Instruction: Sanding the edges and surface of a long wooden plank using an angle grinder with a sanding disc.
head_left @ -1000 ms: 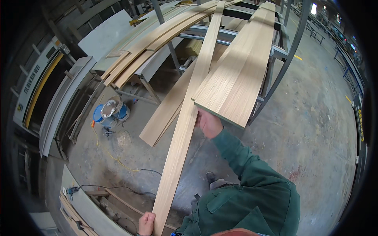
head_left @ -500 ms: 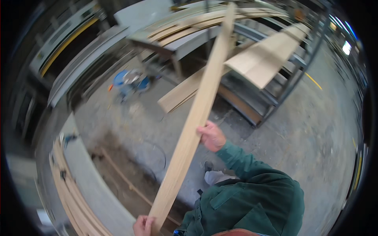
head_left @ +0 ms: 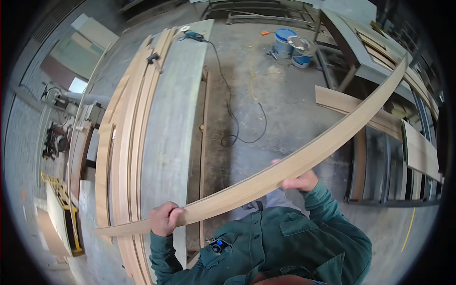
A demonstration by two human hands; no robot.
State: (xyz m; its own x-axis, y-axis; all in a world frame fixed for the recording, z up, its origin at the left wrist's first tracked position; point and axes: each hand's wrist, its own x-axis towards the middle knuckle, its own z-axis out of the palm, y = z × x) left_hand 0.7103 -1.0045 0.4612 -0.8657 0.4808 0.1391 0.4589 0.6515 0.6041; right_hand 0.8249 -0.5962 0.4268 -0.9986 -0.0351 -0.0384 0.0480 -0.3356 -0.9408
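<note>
A long pale wooden board (head_left: 251, 187) spans the space in front of me, its right end reaching toward the far right and its left end over the workbench. Near its left end my left hand (head_left: 165, 218) is closed around the edge, thumb on the face toward me. My right hand (head_left: 300, 181) grips the board farther along, with the thumb on the near face and fingertips showing past the far edge. Beneath the board's left end lie several long wooden strips (head_left: 127, 166) on the grey workbench top (head_left: 168, 142).
A black hammer (head_left: 153, 59) rests on the strips. At the bench's far end sits a corded grinder (head_left: 194, 36), its black cable (head_left: 230, 102) trailing over the floor. Blue buckets (head_left: 285, 42) stand beyond. A metal rack (head_left: 387, 156) with boards is at right, a machine (head_left: 59, 121) at left.
My view and body have turned left toward the bench. The board has swung from pointing away from me to lying across my front, with both hands still holding it.
</note>
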